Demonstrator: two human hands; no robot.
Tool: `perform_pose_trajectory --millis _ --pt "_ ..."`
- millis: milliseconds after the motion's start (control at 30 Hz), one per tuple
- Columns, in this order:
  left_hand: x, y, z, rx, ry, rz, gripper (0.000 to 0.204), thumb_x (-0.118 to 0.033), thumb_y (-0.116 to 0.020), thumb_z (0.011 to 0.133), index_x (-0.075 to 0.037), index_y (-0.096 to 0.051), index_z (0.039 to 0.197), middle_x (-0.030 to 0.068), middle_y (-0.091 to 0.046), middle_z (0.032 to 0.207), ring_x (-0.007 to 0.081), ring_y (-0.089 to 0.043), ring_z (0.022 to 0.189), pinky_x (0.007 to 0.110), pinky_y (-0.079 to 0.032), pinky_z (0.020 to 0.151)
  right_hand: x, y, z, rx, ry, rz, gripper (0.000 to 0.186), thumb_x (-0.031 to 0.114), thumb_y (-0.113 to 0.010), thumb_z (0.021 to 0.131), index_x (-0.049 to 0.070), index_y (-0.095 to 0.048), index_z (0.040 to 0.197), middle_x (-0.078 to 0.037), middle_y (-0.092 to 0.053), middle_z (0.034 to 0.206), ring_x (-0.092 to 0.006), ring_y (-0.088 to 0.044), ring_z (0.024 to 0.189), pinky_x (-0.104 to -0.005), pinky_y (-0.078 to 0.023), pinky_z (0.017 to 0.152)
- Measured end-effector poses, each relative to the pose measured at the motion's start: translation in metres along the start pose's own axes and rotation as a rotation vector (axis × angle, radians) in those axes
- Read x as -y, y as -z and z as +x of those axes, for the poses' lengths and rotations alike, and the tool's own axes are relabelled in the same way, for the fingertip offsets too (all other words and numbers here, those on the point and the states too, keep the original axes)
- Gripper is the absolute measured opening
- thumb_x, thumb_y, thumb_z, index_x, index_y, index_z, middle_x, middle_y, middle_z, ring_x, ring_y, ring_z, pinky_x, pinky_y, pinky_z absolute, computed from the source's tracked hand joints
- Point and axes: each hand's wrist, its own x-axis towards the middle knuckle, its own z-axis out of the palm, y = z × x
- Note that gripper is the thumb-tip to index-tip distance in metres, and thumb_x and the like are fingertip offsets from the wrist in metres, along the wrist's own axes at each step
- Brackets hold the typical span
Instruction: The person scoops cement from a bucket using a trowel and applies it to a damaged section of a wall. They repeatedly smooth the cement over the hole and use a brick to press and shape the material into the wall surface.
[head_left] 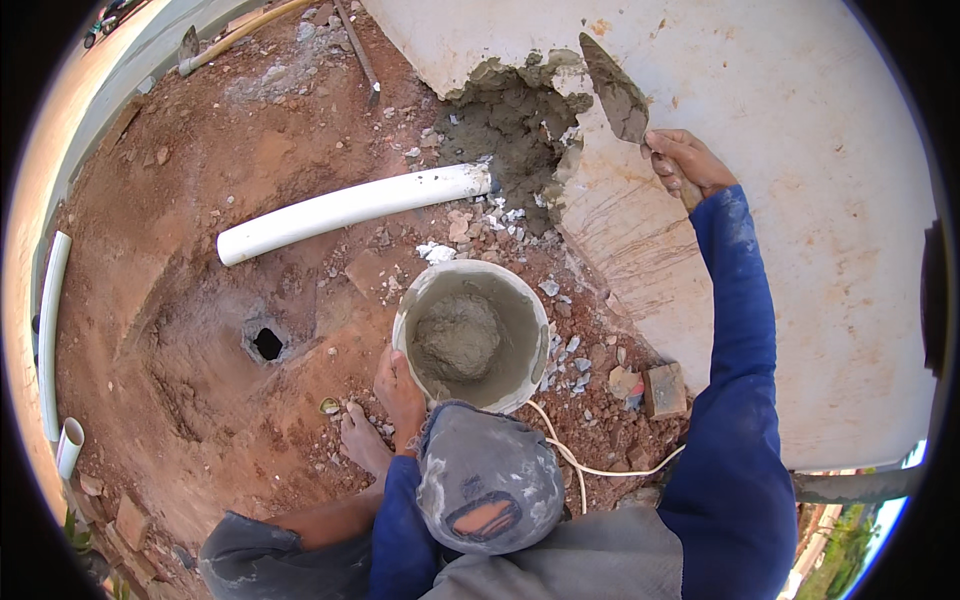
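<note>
My right hand (690, 165) grips the handle of a pointed trowel (618, 95), its blade smeared with grey mortar. The blade angles up and to the left over the white wall (800, 230), beside a ragged hole packed with wet mortar (510, 120). My left hand (400, 395) holds the near left side of a white bucket (470, 267) standing on the soil. Inside the bucket lies a mound of grey mortar (458, 335). A thick white pipe (350, 212) lies beyond the bucket, its right end at the broken wall.
A small dark hole (267, 344) opens in the reddish soil left of the bucket. My bare foot (362, 438) stands close by. Rubble and a brick (664, 391) lie to the right, near a white cord (600, 472). A wooden-handled tool (240, 38) and more pipe (52, 330) lie farther left.
</note>
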Motion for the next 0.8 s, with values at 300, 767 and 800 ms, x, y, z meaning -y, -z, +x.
perform_pose_trajectory --millis 300,767,800 --pt "-0.018 0.006 0.004 0.059 0.001 0.015 0.037 -0.024 -0.045 0.105 0.005 -0.065 0.117 0.0160 -0.069 0.100 0.0238 -0.063 0.091 0.036 -0.047 0.085 -0.024 -0.086 0.023 -0.112 0.010 -0.480 0.035 0.033 -0.066 0.093 0.000 -0.063 0.079 -0.002 -0.053 0.059 -0.0115 -0.054 0.050 -0.0303 -0.043 0.045" --pt "-0.023 0.011 0.002 0.030 -0.013 -0.070 0.038 -0.023 -0.044 0.106 0.008 -0.064 0.117 0.0150 -0.069 0.102 0.0234 -0.062 0.092 0.034 -0.048 0.085 -0.065 -0.116 0.180 -0.494 0.140 -0.492 0.045 0.040 -0.065 0.091 -0.004 -0.067 0.080 -0.016 -0.066 0.062 -0.0275 -0.069 0.058 -0.0419 -0.054 0.060" --pt "-0.026 0.010 0.001 0.046 -0.003 -0.072 0.038 -0.023 -0.044 0.106 0.008 -0.065 0.117 0.0155 -0.069 0.103 0.0237 -0.063 0.093 0.035 -0.048 0.085 -0.064 -0.110 0.170 -0.495 0.145 -0.481 0.044 0.039 -0.066 0.091 -0.004 -0.067 0.080 -0.016 -0.065 0.061 -0.0269 -0.068 0.057 -0.0412 -0.054 0.058"
